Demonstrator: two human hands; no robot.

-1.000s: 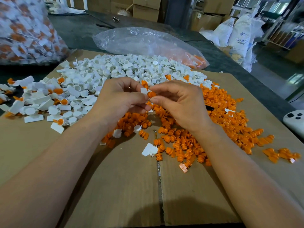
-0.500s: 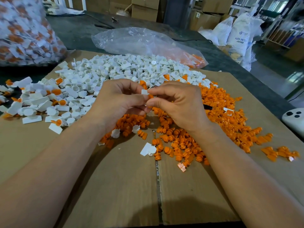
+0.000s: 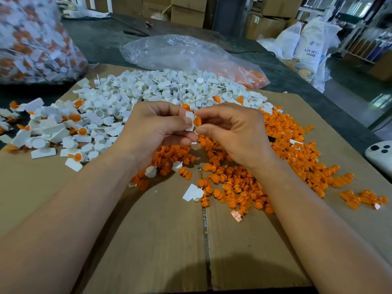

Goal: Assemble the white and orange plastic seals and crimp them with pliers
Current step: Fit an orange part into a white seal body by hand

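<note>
Head camera view, looking down over 2 bare forearms. The left hand (image 3: 152, 128) pinches a small white seal piece (image 3: 189, 122) between thumb and fingers. The right hand (image 3: 233, 132) pinches an orange plug (image 3: 197, 122) between thumb and forefinger, touching the white piece's right side. Both parts are raised above the table. I judge this to be the joining step, but I cannot tell whether the plug is seated.

Under the hands lies a sheet of cardboard (image 3: 148, 240). Loose orange plugs (image 3: 286, 141) spread below and to the right of the hands. A heap of white pieces (image 3: 161, 88) sits beyond them, and joined seals (image 3: 53, 132) lie scattered to the left. I see no pliers for certain.

The plug is held only at the fingertips, so a skewed push could flick it down among the identical loose ones. If it goes in tilted, it might seat only partway and crimp badly.

A slumped clear bag (image 3: 180, 52) lies beyond the white heap, nearly empty, with a few orange pieces in its right end. A large bag (image 3: 31, 39) at top left is packed with white and orange pieces. White sacks (image 3: 307, 45) and cardboard boxes (image 3: 186, 11) stand far behind, and I cannot see what is in them.
</note>
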